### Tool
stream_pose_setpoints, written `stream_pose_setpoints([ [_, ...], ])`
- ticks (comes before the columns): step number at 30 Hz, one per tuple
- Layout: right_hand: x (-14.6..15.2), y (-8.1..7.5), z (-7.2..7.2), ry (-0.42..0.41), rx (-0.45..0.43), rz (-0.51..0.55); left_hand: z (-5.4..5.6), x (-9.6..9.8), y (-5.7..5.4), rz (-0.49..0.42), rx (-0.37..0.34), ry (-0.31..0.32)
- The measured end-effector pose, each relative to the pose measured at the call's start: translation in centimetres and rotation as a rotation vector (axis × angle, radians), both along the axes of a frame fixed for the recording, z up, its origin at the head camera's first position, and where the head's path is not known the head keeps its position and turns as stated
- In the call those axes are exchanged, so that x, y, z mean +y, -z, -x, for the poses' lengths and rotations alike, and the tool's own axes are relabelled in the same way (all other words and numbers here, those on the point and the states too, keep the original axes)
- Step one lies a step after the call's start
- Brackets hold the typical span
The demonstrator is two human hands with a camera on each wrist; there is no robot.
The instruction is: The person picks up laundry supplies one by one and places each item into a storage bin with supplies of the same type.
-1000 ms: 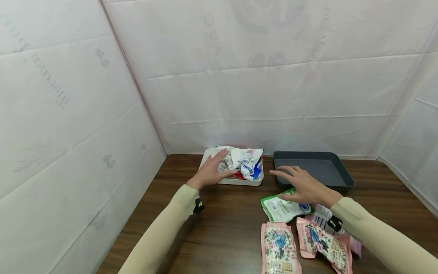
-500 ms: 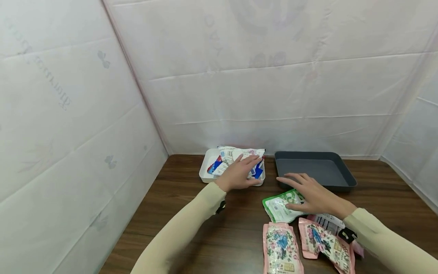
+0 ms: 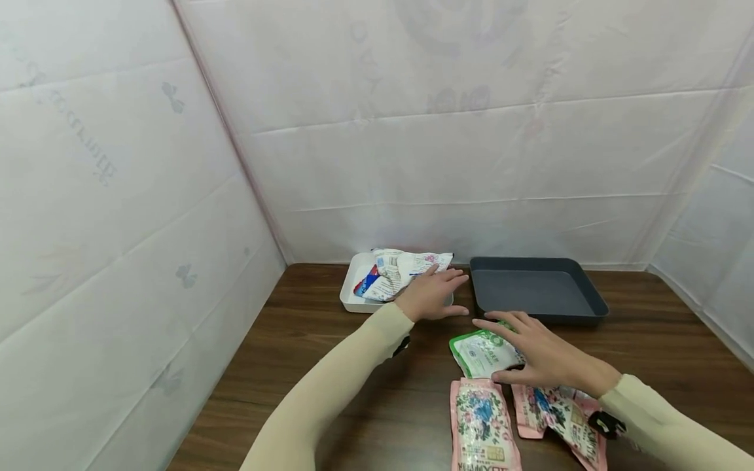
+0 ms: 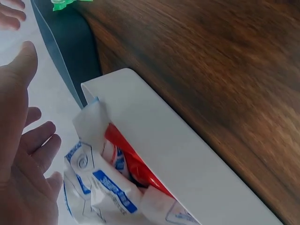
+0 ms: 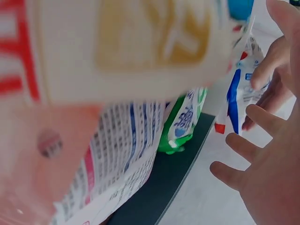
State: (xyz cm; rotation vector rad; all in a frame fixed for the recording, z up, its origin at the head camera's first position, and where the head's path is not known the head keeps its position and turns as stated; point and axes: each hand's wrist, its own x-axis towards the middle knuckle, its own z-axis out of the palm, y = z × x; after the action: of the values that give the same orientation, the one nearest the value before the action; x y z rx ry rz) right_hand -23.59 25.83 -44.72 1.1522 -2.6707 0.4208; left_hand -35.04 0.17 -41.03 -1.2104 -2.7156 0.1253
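Note:
My left hand (image 3: 432, 294) hovers over the right end of a white tray (image 3: 353, 303), fingers spread, nothing in its grasp. White printed packets (image 3: 394, 275) fill that tray, with a blue-and-red one (image 3: 366, 282) among them. In the left wrist view a red packet (image 4: 133, 161) lies against the tray's wall. My right hand (image 3: 538, 353), also spread and holding nothing, is above a green-and-white pouch (image 3: 480, 353), covering part of it. A pink floral pouch (image 3: 483, 418) lies nearer me. Beside it another pink floral pouch (image 3: 565, 418) lies partly under my right wrist.
A dark grey tray (image 3: 536, 291) stands right of the white one, with nothing seen in it. Both rest on a brown wooden table (image 3: 283, 327) near the back. White sheeting (image 3: 442, 163) walls in the back and the sides.
My left hand has moved right across the white tray, uncovering the packets at its left. The right hand has shifted slightly right and toward me. The pouches stay in place.

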Motion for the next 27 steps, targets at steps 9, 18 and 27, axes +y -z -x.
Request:
stream_pose_setpoints([
  [9, -0.2, 0.4, -2.6, 0.000, -0.005, -0.007, 0.3, 2.5, 0.3, 0.033, 0.028, -0.004],
  [18, -1.0, 0.7, -4.6, -0.025, -0.033, 0.028, 0.8, 4.6, 1.2, 0.065, 0.046, -0.027],
  [27, -1.7, 1.1, -6.3, -0.027, -0.074, -0.001, 1.0, 4.9, 1.9, 0.113, 0.020, -0.076],
])
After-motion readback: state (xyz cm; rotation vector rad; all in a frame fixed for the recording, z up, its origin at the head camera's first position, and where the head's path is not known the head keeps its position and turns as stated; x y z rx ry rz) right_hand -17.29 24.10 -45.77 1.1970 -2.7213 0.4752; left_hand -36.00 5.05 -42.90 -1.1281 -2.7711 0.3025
